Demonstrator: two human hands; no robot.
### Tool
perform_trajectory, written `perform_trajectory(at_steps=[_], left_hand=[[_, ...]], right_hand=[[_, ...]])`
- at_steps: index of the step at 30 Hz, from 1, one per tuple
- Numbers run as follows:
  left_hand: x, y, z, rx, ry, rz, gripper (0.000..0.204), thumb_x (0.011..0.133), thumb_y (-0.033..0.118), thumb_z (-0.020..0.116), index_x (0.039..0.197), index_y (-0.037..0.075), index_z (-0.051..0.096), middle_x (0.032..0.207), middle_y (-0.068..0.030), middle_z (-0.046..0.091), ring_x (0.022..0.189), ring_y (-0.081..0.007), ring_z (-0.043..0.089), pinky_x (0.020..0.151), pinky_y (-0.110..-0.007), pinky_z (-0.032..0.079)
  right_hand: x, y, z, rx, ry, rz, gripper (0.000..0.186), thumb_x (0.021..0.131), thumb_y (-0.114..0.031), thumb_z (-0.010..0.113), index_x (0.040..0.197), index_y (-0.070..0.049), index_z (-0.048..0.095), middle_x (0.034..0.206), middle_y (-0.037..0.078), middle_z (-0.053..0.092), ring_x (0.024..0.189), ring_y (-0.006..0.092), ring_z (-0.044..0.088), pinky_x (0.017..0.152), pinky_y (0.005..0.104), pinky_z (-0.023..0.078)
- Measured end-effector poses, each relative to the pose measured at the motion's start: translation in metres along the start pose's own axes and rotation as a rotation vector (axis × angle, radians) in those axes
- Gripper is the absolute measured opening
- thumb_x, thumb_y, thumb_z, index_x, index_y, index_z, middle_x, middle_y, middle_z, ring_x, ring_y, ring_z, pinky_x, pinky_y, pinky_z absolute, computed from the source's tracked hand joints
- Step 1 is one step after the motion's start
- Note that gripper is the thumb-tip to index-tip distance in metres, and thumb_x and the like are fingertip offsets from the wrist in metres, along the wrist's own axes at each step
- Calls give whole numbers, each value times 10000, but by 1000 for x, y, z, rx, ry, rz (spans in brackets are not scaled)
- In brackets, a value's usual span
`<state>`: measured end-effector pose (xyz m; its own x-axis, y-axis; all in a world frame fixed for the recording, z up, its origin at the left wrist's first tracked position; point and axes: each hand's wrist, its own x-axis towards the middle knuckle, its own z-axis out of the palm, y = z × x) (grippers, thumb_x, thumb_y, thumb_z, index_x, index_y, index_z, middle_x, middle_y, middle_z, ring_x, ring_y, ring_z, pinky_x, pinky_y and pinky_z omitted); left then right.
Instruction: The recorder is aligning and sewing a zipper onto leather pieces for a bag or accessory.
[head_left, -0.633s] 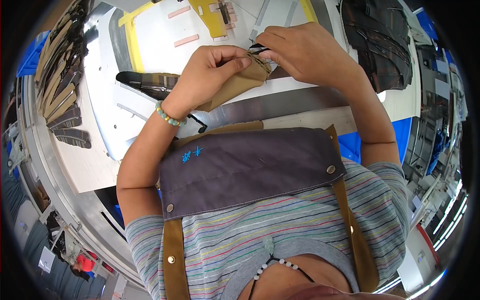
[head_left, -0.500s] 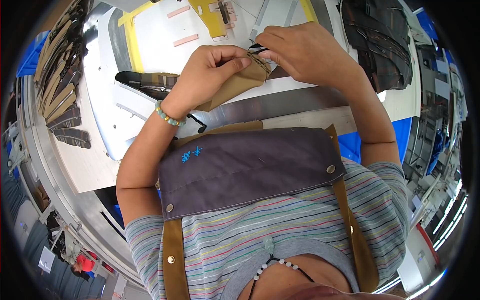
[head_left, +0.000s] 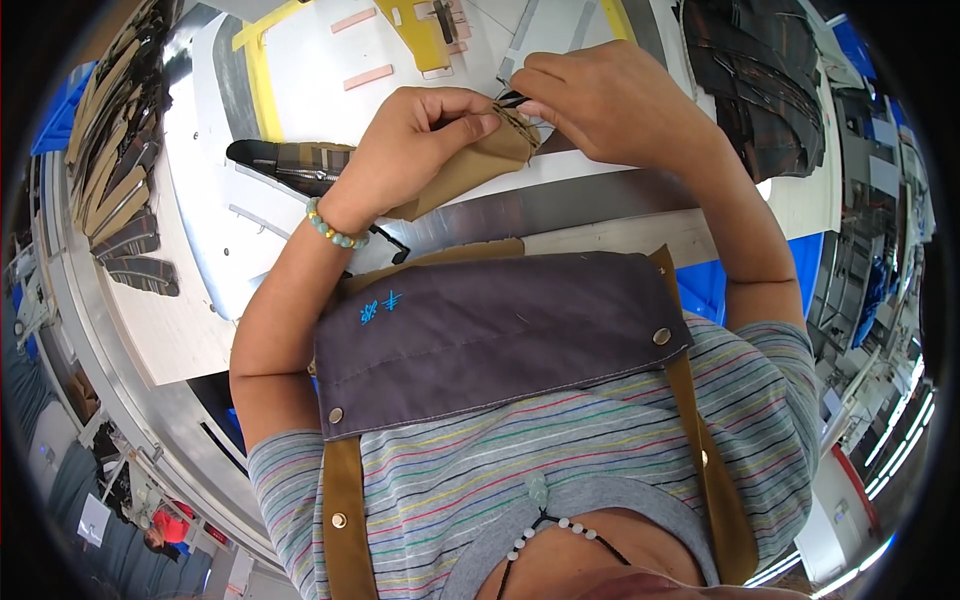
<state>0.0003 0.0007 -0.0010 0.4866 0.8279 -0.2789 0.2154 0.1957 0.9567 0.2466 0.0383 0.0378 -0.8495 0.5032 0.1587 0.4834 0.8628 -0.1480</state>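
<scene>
My left hand (head_left: 425, 145) is closed on a sewn fabric piece (head_left: 450, 182), thumb on top near its raw, dark-stitched end. The piece is tan on the part facing me. On the far side of my wrist a plaid section (head_left: 310, 160) with a metal zipper sticks out, ending in a dark tip. Against the raw end, my right hand (head_left: 605, 105) has its fingers pinched together. A thin black thing (head_left: 512, 99) shows at those fingertips; whether it is a small tool or a strip I cannot tell. Both hands are above the white work surface.
Stacked tan and plaid pieces (head_left: 120, 190) lie along the left edge, and dark plaid pieces (head_left: 755, 90) are piled at right. Ahead are a yellow template (head_left: 420, 35) and pink strips (head_left: 368, 77) on the white board (head_left: 310, 90). A metal strip (head_left: 590, 195) runs along the near edge.
Both hands keep their grip at the raw end of the fabric piece. The scene has shifted very slightly in view; otherwise almost nothing has moved.
</scene>
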Motion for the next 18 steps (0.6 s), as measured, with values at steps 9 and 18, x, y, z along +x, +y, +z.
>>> perform_trajectory(at_steps=[9,18], left_hand=[[-5,0,-8,37,-29,32,208,1022,143,654,1080,-32,750,890,23,709,800,-20,579,741,-208,492],[3,-10,-4,-58,-30,152,202,947,155,708,1025,-26,753,744,-41,681,715,-64,554,708,-270,485]], right_hand=[[5,2,14,6,-28,-67,154,950,-225,667,972,-91,593,844,52,639,702,283,672,601,419,504],[-1,9,18,61,-18,-97,185,942,-232,670,955,-81,563,851,67,592,737,296,638,610,416,480]])
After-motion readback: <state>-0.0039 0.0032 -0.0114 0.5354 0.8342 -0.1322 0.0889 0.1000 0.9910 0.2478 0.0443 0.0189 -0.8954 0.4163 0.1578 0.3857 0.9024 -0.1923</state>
